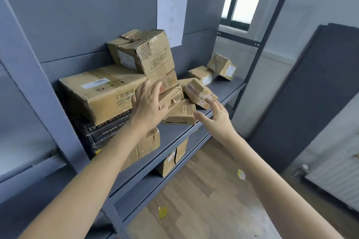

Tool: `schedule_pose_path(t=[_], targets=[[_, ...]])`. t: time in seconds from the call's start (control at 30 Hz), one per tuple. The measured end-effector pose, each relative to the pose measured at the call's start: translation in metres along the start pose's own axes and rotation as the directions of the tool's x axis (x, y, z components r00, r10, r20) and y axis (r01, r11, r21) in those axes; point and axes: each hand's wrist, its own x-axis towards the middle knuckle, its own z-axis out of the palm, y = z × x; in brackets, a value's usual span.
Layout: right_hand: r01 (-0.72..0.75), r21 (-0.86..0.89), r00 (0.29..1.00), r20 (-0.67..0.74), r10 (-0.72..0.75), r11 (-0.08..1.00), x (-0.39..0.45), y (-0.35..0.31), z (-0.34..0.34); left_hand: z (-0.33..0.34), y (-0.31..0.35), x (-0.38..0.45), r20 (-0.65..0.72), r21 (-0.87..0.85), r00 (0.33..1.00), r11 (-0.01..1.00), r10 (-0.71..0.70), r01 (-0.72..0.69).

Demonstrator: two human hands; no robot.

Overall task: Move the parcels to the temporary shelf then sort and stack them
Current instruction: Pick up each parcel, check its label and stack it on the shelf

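Your left hand lies with its fingers spread and straight, flat against the end of the large cardboard parcel and the small boxes stacked beside it; it presses rather than grips. Your right hand is open as well, fingers relaxed and reaching toward the small taped parcel that lies tilted near the shelf's front edge; whether the fingertips touch it you cannot tell.

The parcels sit on the grey metal shelf. The large parcel rests on top of a black printed box at the left. A crumpled, torn carton is perched tilted on top of the stack, above your left hand. Under your left palm a flat torn box rests on another flat parcel. Farther right, two more small parcels lie toward the far end of the shelf, the farther one tipped up on an edge.

A sheet of paper is stuck to the shelf's back panel above the stack. One more cardboard box sits on the tier below.
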Motion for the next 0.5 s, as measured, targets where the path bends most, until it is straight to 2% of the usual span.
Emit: schedule_pose_path(t=[0.17, 0.27, 0.5], targets=[[0.004, 0.092, 0.992, 0.128, -0.015, 0.996, 0.067, 0.009, 0.007, 0.007, -0.017, 0.041, -0.070, 0.055, 0.988, 0.988, -0.138, 0.142], [0.066, 0.118, 0.974, 0.208, -0.090, 0.991, 0.118, 0.013, 0.013, 0.009, -0.022, 0.059, -0.121, 0.084, 0.965, 0.966, -0.234, 0.245], [0.096, 0.260, 0.918, 0.349, -0.186, 0.961, 0.212, 0.004, 0.012, 0.002, -0.032, 0.083, -0.237, 0.104, 0.883, 0.893, -0.405, 0.438]])
